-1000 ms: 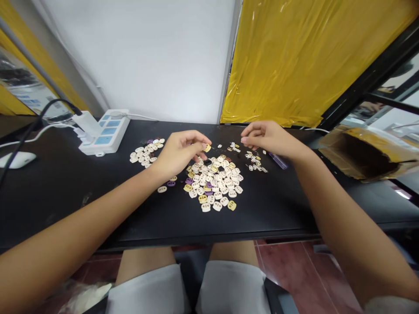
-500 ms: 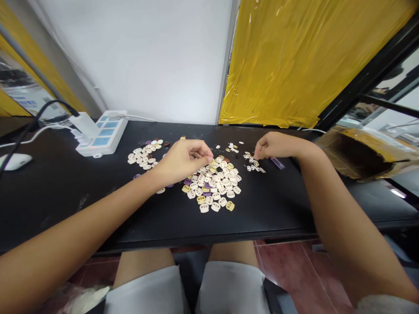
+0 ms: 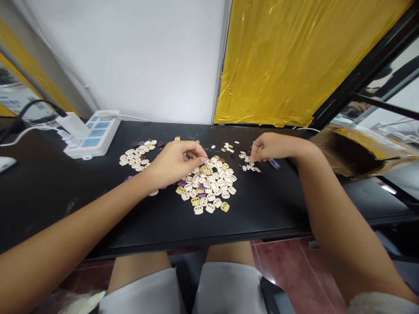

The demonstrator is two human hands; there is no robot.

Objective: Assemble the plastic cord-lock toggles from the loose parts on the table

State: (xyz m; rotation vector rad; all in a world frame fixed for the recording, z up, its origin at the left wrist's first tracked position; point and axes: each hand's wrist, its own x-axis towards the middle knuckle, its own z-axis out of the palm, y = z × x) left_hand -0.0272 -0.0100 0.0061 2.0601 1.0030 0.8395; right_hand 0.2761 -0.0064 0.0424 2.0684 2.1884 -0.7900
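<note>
A heap of small two-hole plastic pieces (image 3: pixel 209 185), mostly cream with some yellow and purple, lies on the black table (image 3: pixel 268 209). My left hand (image 3: pixel 173 162) rests at the heap's far left edge, fingers curled and thumb and forefinger pinched on a piece I cannot make out. My right hand (image 3: pixel 273 147) is closed, fingertips down on a scatter of tiny white parts (image 3: pixel 249 165). A second pile of cream and purple pieces (image 3: pixel 135 155) lies to the left.
A white power strip (image 3: pixel 93 138) with plugged cables sits at the back left. An open brown cardboard box (image 3: pixel 360 152) lies at the right. A small purple object (image 3: pixel 274 163) lies beside my right hand. White wall and yellow sheet stand behind.
My right hand dropped from above the table onto the tiny white parts and closed. My left hand lowered a little to the heap's edge. The view shifted slightly right.
</note>
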